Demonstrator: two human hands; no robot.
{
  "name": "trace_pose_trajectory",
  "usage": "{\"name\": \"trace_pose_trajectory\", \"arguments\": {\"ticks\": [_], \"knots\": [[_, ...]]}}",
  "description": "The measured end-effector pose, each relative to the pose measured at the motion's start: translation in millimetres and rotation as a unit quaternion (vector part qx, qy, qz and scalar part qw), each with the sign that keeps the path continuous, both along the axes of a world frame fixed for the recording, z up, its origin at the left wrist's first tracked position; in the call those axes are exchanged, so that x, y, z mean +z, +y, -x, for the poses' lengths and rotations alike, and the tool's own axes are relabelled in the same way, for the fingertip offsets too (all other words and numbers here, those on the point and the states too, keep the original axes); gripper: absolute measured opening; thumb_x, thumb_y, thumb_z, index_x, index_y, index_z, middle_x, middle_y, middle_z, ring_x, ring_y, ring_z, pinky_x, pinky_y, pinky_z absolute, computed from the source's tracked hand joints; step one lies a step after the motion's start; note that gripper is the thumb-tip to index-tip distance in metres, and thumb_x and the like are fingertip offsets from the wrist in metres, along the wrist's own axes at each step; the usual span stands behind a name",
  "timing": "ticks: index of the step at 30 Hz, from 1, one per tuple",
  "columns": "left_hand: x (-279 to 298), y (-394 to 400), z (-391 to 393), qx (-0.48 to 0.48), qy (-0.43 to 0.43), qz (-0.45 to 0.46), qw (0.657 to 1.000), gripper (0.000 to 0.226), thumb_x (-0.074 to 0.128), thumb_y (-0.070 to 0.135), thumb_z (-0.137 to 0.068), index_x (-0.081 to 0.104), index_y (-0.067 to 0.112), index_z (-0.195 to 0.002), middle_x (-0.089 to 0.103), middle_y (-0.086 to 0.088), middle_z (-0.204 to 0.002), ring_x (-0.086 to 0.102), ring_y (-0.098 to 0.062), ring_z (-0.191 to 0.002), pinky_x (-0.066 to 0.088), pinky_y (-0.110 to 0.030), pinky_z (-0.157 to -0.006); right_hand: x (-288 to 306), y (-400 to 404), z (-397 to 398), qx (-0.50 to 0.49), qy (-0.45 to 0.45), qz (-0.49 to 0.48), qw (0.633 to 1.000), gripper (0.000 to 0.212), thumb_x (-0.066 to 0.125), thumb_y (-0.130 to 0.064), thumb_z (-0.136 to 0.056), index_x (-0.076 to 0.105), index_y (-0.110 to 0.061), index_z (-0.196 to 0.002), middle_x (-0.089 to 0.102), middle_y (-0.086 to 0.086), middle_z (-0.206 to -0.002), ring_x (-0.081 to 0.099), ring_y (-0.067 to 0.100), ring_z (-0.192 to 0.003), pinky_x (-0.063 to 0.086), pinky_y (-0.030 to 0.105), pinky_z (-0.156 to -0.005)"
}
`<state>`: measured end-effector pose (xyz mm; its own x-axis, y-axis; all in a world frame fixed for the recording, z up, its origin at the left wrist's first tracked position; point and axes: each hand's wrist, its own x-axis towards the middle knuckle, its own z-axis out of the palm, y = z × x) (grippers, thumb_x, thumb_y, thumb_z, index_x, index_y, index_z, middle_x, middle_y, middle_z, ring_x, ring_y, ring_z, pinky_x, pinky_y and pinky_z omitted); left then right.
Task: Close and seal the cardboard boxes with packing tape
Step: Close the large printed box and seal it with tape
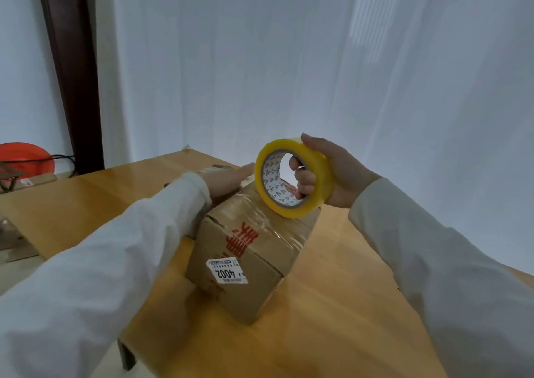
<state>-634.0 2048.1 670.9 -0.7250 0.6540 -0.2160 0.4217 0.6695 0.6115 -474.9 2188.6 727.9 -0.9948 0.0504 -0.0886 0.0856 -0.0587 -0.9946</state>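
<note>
Resting on the wooden worktop (332, 319) under both hands, cardboard box (248, 250) | left hand (228, 179) flat, fingers straight, pressing box's far top | right hand (326, 172) gripping yellow tape roll (291, 178), fingers through core, roll touching box top.

Home room: wooden table (332, 334), white curtains (289, 59)

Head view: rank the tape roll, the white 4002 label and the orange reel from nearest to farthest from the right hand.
1. tape roll, gripped in the right hand.
2. white 4002 label, on the box's near side, lower left.
3. orange reel, far left edge.
</note>
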Motion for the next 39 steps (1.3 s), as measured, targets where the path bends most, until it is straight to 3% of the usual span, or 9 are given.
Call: {"name": "trace_pose_trajectory", "arguments": {"ticks": [3,7,11,14,17,23,29,34,39], "knots": [[12.9,10.6,-6.9,0.006,0.083,0.047,0.995,0.066,0.013,0.061,-0.095,0.048,0.022,-0.134,0.050,-0.006,-0.135,0.046,-0.026,-0.127,0.030,-0.044,-0.111,1.0,-5.1,5.6,-0.008,-0.011,-0.007,1.000,0.040,0.045,-0.047,-0.084,0.053,-0.009,-0.073,0.048,0.000,-0.045,0.048,0.014,-0.040,0.048,0.023,-0.053],[0.3,13.8,2.4,-0.002,0.155,0.091,0.984,0.078,0.005,0.065,-0.085,0.042,0.024,-0.140,0.042,-0.008,-0.146,0.041,-0.029,-0.131,0.029,-0.047,-0.110,5.4,-9.6,3.6,-0.025,-0.035,-0.013,0.999,0.044,0.040,-0.046,-0.094,0.055,-0.010,-0.075,0.050,0.001,-0.047,0.049,0.014,-0.041,0.048,0.021,-0.051],[-1.8,17.3,0.9,0.038,0.147,0.095,0.984,0.073,0.013,0.066,-0.087,0.045,0.024,-0.138,0.045,-0.009,-0.143,0.046,-0.031,-0.125,0.034,-0.048,-0.106,22.5,-19.6,0.0,-0.054,-0.102,-0.040,0.993,0.042,0.049,-0.046,-0.093,0.060,-0.008,-0.078,0.053,0.002,-0.051,0.050,0.014,-0.042,0.048,0.019,-0.049],[2.5,7.7,-17.2,0.085,0.103,0.091,0.987,0.067,0.016,0.061,-0.096,0.026,0.021,-0.149,0.026,-0.008,-0.155,0.030,-0.028,-0.139,0.023,-0.040,-0.112,38.7,-21.8,-7.8,-0.087,-0.180,-0.128,0.971,0.041,0.057,-0.047,-0.089,0.065,-0.007,-0.081,0.055,0.003,-0.052,0.050,0.014,-0.040,0.047,0.020,-0.045],[11.4,1.7,-40.2,0.070,0.058,0.075,0.993,0.064,0.017,0.056,-0.099,0.019,0.018,-0.151,0.021,-0.010,-0.156,0.028,-0.027,-0.140,0.024,-0.033,-0.109,43.1,-19.8,-21.1,-0.102,-0.216,-0.171,0.956,0.044,0.058,-0.049,-0.088,0.067,-0.006,-0.082,0.056,0.003,-0.052,0.051,0.014,-0.039,0.046,0.021,-0.044],[14.3,10.4,-50.2,0.052,0.020,0.081,0.995,0.068,0.016,0.058,-0.098,0.012,0.016,-0.152,0.020,-0.015,-0.155,0.026,-0.031,-0.140,0.022,-0.037,-0.110,47.8,-6.5,-48.1,-0.120,-0.298,-0.243,0.915,0.043,0.061,-0.049,-0.084,0.070,-0.008,-0.083,0.056,0.004,-0.054,0.051,0.014,-0.040,0.046,0.021,-0.045],[10.5,10.8,-49.9,0.047,0.011,0.093,0.994,0.077,0.015,0.064,-0.095,0.016,0.012,-0.151,0.022,-0.017,-0.154,0.026,-0.033,-0.139,0.021,-0.041,-0.112,42.8,-5.4,-55.5,-0.125,-0.342,-0.259,0.895,0.042,0.058,-0.048,-0.086,0.067,-0.009,-0.073,0.054,0.003,-0.054,0.049,0.014,-0.040,0.045,0.020,-0.046],[9.4,12.1,-49.5,0.040,0.025,0.113,0.993,0.078,0.010,0.062,-0.095,0.019,0.008,-0.150,0.022,-0.017,-0.154,0.024,-0.033,-0.140,0.018,-0.041,-0.113,22.5,-8.8,-60.9,-0.101,-0.421,-0.289,0.854,0.042,0.057,-0.046,-0.088,0.063,-0.010,-0.068,0.053,0.003,-0.054,0.048,0.014,-0.041,0.042,0.020,-0.050],[6.0,15.5,-43.3,0.040,0.025,0.112,0.993,0.081,0.010,0.066,-0.093,0.021,0.010,-0.150,0.022,-0.016,-0.155,0.024,-0.033,-0.140,0.017,-0.043,-0.113,-7.1,-2.4,-66.7,-0.122,-0.417,-0.246,0.866,0.040,0.056,-0.045,-0.088,0.062,-0.011,-0.069,0.055,0.004,-0.055,0.049,0.014,-0.042,0.044,0.019,-0.052]]}}
